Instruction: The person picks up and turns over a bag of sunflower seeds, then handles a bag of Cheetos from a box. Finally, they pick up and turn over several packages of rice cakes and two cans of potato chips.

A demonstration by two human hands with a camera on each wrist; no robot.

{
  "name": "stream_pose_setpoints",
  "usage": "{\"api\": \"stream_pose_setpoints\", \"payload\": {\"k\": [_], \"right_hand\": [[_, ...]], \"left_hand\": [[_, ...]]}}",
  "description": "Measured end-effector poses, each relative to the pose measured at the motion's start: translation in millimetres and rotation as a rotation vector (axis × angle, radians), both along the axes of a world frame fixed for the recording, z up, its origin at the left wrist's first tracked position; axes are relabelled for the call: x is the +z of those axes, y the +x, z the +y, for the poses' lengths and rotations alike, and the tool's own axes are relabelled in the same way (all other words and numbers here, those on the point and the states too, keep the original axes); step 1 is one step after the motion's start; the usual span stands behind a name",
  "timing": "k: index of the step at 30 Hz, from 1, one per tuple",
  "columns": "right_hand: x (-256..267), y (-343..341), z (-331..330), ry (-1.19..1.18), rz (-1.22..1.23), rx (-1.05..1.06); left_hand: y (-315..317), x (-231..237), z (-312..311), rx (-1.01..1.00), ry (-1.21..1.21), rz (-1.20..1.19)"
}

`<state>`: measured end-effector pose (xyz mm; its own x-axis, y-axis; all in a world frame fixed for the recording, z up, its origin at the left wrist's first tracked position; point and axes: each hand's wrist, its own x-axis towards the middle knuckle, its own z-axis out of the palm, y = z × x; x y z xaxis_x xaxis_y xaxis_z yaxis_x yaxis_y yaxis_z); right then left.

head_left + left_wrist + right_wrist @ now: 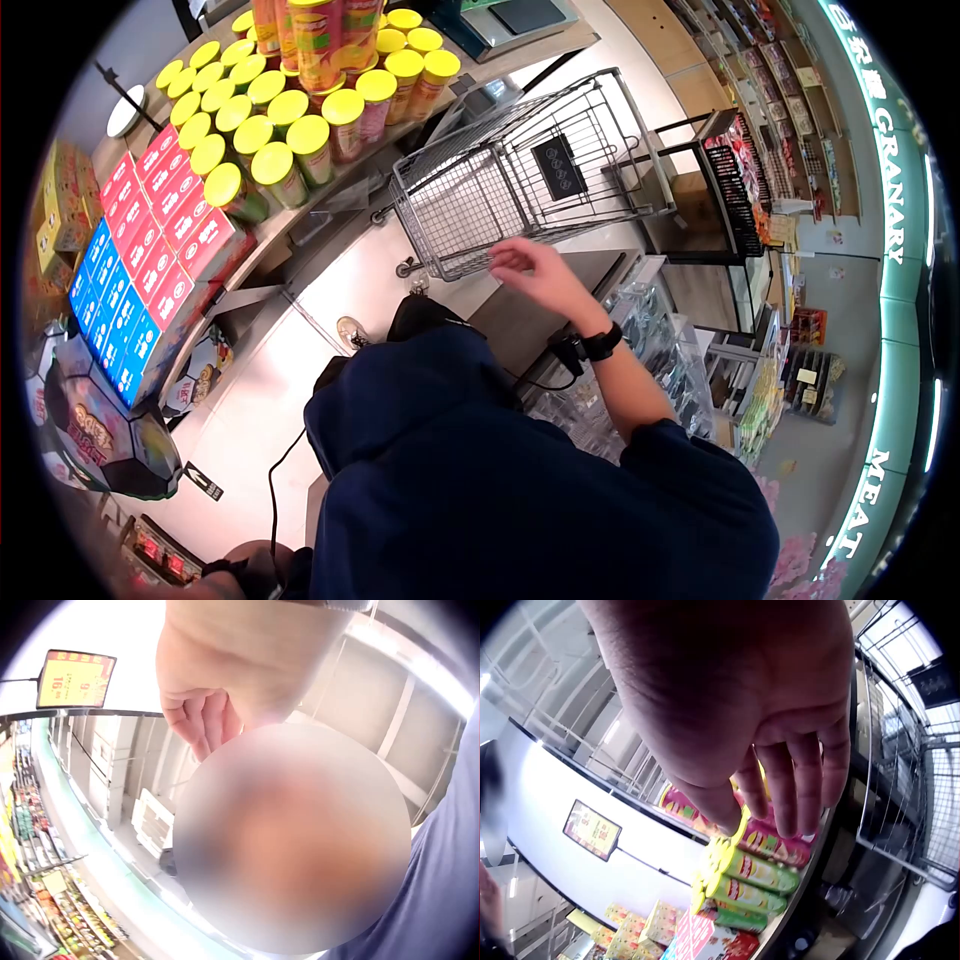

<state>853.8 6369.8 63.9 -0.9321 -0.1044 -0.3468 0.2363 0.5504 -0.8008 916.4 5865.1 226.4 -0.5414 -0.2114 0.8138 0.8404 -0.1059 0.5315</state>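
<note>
My right hand (540, 275) reaches forward over the near edge of a grey wire shopping cart (460, 205). Its fingers are relaxed and slightly bent, with nothing held between them. In the right wrist view, the fingers (806, 776) hang in front of stacked chip cans (757, 870) with yellow lids, and the cart stands to the right. My left hand (232, 675) shows in the left wrist view, its fingers loosely curled downward and no object visible in them. A blurred round patch covers what lies below that hand.
Yellow-lidded chip cans (270, 160) and red boxes (160, 215) and blue boxes (110, 305) fill the display on the left. Clear plastic containers (640, 350) sit by my right forearm. A black rack (735, 180) stands beyond the cart. A price sign (75, 679) hangs overhead.
</note>
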Motion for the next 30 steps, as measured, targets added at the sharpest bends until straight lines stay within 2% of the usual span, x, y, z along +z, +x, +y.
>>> {"api": "stream_pose_setpoints", "payload": {"k": [1,2,3,4,5,7,9,11,13,15,17,18,19,21,23,25,29,30], "right_hand": [[-4,-3,17,-0.027,0.025,-0.052],[-7,-6,33,-0.015,-0.004,-0.133],[-9,-8,49,-0.022,-0.004,-0.139],[-13,-11,67,-0.025,0.009,-0.174],[-18,-13,85,-0.030,0.023,-0.209],[-39,-15,121,-0.060,0.045,-0.249],[-60,-18,155,0.046,0.014,-0.256],[-81,-21,182,0.084,0.001,-0.227],[-101,-27,205,0.301,-0.084,-0.107],[-146,-26,237,0.288,-0.070,-0.087],[-174,-30,257,0.719,0.041,0.181],[-182,-33,263,0.735,-0.069,0.180],[-192,-35,269,0.720,-0.063,0.188],[-230,-33,291,0.841,-0.043,0.267],[-252,-37,302,0.846,-0.071,0.315],[-270,-43,312,0.819,-0.393,0.455],[-281,-40,318,0.744,-0.336,0.540],[-296,-32,322,0.767,-0.244,0.477]], "left_hand": [[-9,-11,8,0.099,-0.079,-0.056],[-12,-25,-5,0.084,-0.254,-0.120],[-7,-52,-17,0.268,-0.213,-0.189],[-12,-65,-9,0.292,-0.295,-0.253],[-25,-58,13,0.235,-0.460,-0.255],[-36,-59,60,0.352,-0.540,-0.509],[-65,-41,98,0.368,-1.021,-0.672],[-81,-50,127,0.317,-1.259,-0.792],[-87,-62,139,0.242,-1.307,-0.917],[-92,-66,160,0.259,-1.231,-0.838],[-97,-63,182,0.225,-1.206,-0.868],[-100,-65,192,0.216,-1.224,-0.843],[-103,-65,203,0.225,-1.293,-0.828],[-105,-68,220,0.195,-1.345,-0.931],[-107,-68,237,0.199,-1.340,-0.933],[-110,-64,252,0.163,-1.353,-0.975],[-113,-60,272,0.165,-1.373,-0.993],[-114,-61,275,0.169,-1.394,-1.003]]}}
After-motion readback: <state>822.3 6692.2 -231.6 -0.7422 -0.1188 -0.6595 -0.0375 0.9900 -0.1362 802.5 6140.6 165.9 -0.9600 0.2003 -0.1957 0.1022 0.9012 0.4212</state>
